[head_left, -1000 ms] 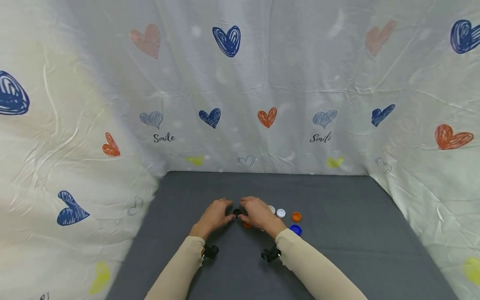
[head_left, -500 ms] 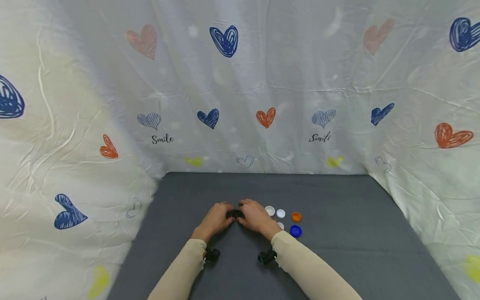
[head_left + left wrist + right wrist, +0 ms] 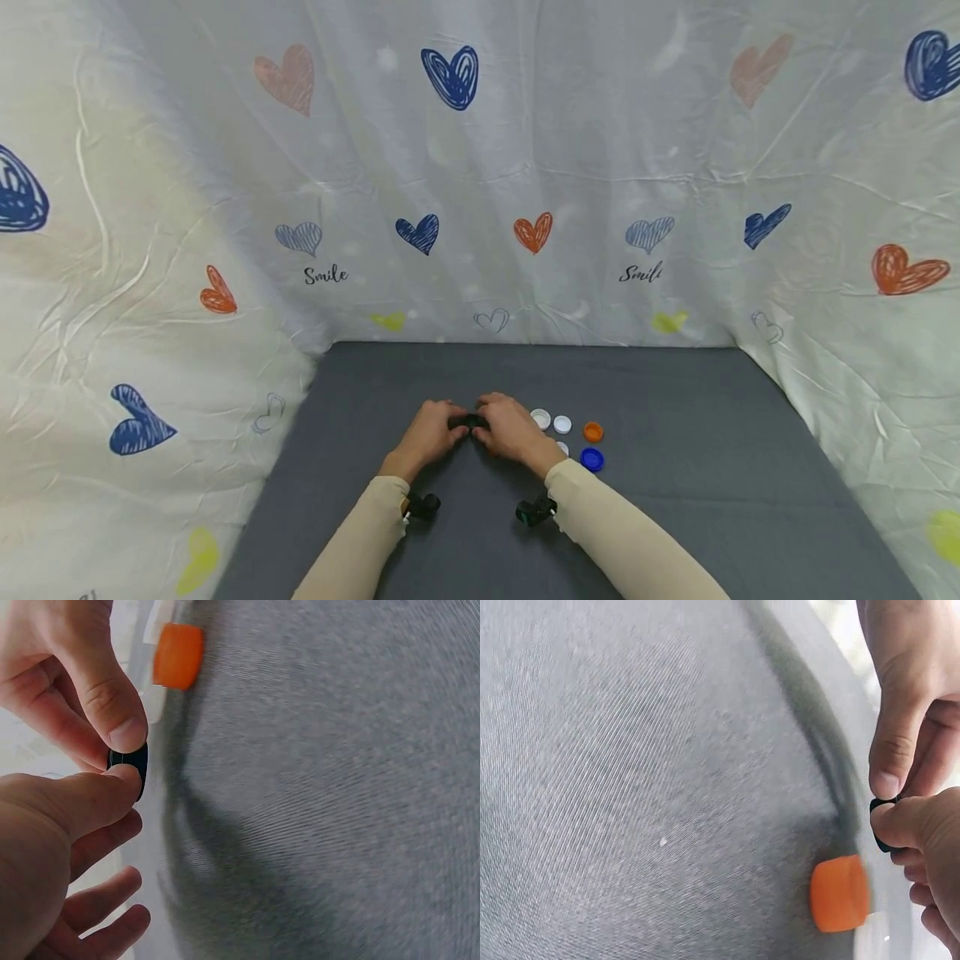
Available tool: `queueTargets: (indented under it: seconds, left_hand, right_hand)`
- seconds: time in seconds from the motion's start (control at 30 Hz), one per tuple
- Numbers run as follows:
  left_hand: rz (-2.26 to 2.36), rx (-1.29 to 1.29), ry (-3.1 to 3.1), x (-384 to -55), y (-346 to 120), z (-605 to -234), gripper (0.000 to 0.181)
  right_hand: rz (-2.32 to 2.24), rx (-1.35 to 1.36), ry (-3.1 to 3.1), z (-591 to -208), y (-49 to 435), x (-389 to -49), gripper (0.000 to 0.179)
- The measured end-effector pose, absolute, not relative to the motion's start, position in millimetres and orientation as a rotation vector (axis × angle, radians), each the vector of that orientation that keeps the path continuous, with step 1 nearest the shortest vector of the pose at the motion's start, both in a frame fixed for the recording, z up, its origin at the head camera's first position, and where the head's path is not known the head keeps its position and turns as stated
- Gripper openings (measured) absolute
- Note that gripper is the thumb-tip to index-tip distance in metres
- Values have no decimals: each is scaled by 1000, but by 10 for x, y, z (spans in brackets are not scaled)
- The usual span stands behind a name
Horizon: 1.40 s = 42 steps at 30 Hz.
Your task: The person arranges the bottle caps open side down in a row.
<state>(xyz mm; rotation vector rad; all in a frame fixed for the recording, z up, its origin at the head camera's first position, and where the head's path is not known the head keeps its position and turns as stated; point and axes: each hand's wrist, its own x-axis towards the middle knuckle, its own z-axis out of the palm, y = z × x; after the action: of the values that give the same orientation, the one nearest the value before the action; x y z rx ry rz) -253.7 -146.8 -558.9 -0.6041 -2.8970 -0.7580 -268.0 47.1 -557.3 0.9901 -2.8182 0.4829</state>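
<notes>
Between both hands is a black bottle cap (image 3: 468, 422), seen edge-on as a dark disc in the left wrist view. My left hand (image 3: 430, 435) pinches one side of it with thumb and fingers. From the opposite side my right hand (image 3: 513, 429) pinches it too, thumb tip close to the left thumb. Fingertips cover most of the cap. An orange bottle cap (image 3: 840, 893) stands on the cloth close by the right hand in the right wrist view; that hand hides it in the head view.
Right of my right hand lie white caps (image 3: 541, 418), another orange cap (image 3: 592, 432) and a blue cap (image 3: 592, 459). Grey cloth (image 3: 675, 533) covers the table. A pale curtain (image 3: 480, 167) printed with hearts hangs behind and at both sides.
A second ago the hands stood either side of the black cap; now their fingers have come in on it and hold it between them. The loose caps at the right stay put.
</notes>
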Motion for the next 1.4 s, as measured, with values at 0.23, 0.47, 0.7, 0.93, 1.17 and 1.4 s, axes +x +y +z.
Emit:
queueTargets:
  seconds: [0.23, 0.47, 0.7, 0.93, 1.17, 1.4]
  left_hand:
    - [-741, -634, -2817, -2492, -1478, -5427, 27]
    - [-746, -665, -2791, -2415, -1460, -5256, 28]
    - [-767, -729, -2704, -2294, -1411, -5082, 30]
    - [-750, -735, -2613, -2120, -1366, -4923, 33]
    - [-742, -785, -2515, -1937, -1357, -4799, 34]
    - [-732, -818, -2401, -1780, -1360, -4721, 38]
  right_hand:
    - [507, 993, -2746, -5387, 488, -2638, 27]
    - [559, 1030, -2678, -5172, 542, -2541, 27]
    - [592, 1029, -2596, -4958, 635, -2406, 28]
    - [675, 1015, -2529, -4828, 686, -2268, 28]
    - [689, 997, -2497, -4700, 719, -2082, 30]
    - [709, 1000, -2485, -4593, 746, -1918, 33]
